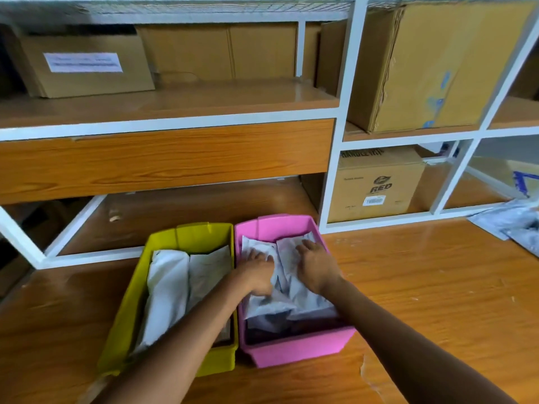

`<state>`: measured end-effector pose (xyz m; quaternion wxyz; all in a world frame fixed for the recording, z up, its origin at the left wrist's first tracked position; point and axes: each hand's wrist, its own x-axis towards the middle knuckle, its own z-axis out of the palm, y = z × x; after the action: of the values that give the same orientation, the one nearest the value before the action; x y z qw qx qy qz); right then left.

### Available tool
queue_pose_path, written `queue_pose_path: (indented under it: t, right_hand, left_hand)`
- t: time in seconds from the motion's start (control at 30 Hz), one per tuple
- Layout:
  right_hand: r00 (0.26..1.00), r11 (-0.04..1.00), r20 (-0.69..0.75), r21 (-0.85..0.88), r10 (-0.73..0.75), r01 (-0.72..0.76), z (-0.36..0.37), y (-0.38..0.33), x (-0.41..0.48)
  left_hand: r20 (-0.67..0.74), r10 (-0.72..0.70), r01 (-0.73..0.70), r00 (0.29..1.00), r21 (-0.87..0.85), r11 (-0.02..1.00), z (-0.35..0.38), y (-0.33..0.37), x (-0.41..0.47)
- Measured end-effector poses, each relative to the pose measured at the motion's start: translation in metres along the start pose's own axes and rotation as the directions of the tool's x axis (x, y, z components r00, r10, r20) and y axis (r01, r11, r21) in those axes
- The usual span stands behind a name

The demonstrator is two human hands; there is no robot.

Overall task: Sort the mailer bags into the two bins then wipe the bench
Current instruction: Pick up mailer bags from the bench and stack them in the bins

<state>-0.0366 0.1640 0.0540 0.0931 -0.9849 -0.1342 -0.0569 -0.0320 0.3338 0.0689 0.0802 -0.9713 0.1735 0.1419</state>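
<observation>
Both hands press down inside the pink rectangular plastic bin point(294, 349), on the crumpled white-grey plastic mailer bags point(287, 301) heaped in it. The left hand point(256, 274) lies palm down with fingers spread flat on the heap — not closed around anything. Just beside it, the right hand point(316, 266) also rests flat with fingers splayed, pinning another folded bag against the far wall of the bin. Whether either hand pinches a fold underneath cannot be told.

Directly left of the hands, touching the pink bin, stands a yellow-green rectangular plastic bin point(128, 310) holding two white mailer bags point(169, 290) laid lengthwise. Well to the right of the hands, at the far edge of the orange wood-grain bench point(437, 287), lies a loose pile of grey mailer bags point(513, 220) — still unsorted. Beyond the hands, white metal shelving point(350, 112) carries brown cardboard boxes point(423, 71).
</observation>
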Motion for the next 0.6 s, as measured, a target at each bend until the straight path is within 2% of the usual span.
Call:
queue_pose_path:
  t: [0.1,0.17,0.23,0.33,0.4,0.6]
  right_hand:
    - [0.951,0.983,0.3,-0.137,-0.079,0.125,0.002,0.006,0.004]
    - [0.923,0.969,0.375,-0.187,-0.084,0.164,0.006,0.009,0.011]
    - [0.904,0.964,0.421,-0.199,-0.077,0.175,0.012,0.011,0.016]
    - [0.896,0.979,0.434,-0.123,-0.092,0.16,0.028,0.013,0.016]
    - [0.909,0.984,0.399,-0.07,-0.125,0.166,0.04,0.017,0.012]
    - [0.915,0.974,0.377,-0.106,-0.145,0.198,0.053,0.021,0.016]
  left_hand:
    - [0.169,-0.065,0.029,0.983,0.21,0.977,-0.009,-0.001,0.008]
    - [0.215,-0.137,0.077,0.967,0.267,0.961,-0.003,-0.001,0.017]
    - [0.173,-0.163,0.119,0.971,0.24,0.964,0.014,-0.002,0.027]
    - [0.074,-0.162,0.151,0.984,0.132,0.98,0.037,-0.002,0.032]
    - [0.057,-0.149,0.142,0.987,0.116,0.983,0.043,0.002,0.033]
    - [0.161,-0.157,0.147,0.974,0.07,0.987,0.045,0.006,0.034]
